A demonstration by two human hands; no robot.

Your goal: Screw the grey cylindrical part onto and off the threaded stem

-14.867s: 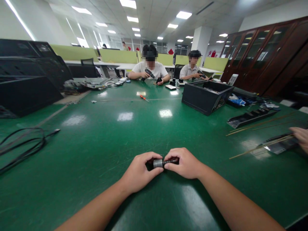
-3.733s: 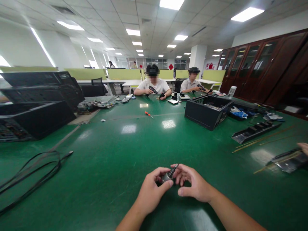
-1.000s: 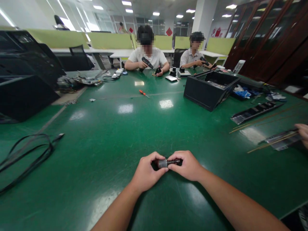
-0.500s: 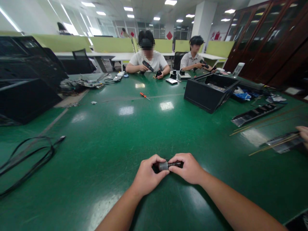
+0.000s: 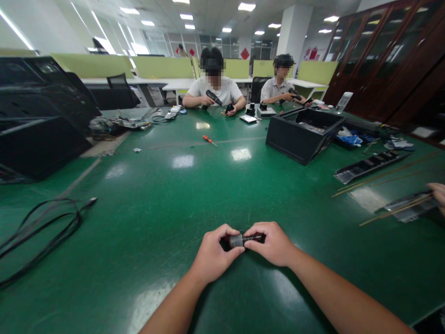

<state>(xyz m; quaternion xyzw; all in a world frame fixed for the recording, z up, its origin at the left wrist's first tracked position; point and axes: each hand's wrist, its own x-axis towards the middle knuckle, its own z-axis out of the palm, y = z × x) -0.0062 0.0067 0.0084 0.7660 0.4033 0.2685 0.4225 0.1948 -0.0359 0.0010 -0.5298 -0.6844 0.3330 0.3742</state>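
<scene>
My left hand [image 5: 213, 255] grips the thick, grey cylindrical end of a small metal part [image 5: 237, 240], with thumb and fingers around it. From the other side, my right hand [image 5: 273, 243] pinches the thin dark shaft [image 5: 253, 237] of the same part. The part lies sideways between both hands, low over the green table [image 5: 174, 199]. My fingertips nearly meet at its middle, and its outer ends are partly hidden by my fingers.
An orange screwdriver [image 5: 209, 140] lies ahead. Black cables [image 5: 66, 222] are at the left, a black metal case [image 5: 299, 134] at the back right. Thin rods [image 5: 392, 211] and another person's hand [image 5: 438, 197] are at the right edge. Two people sit across, holding power drills [image 5: 213, 97].
</scene>
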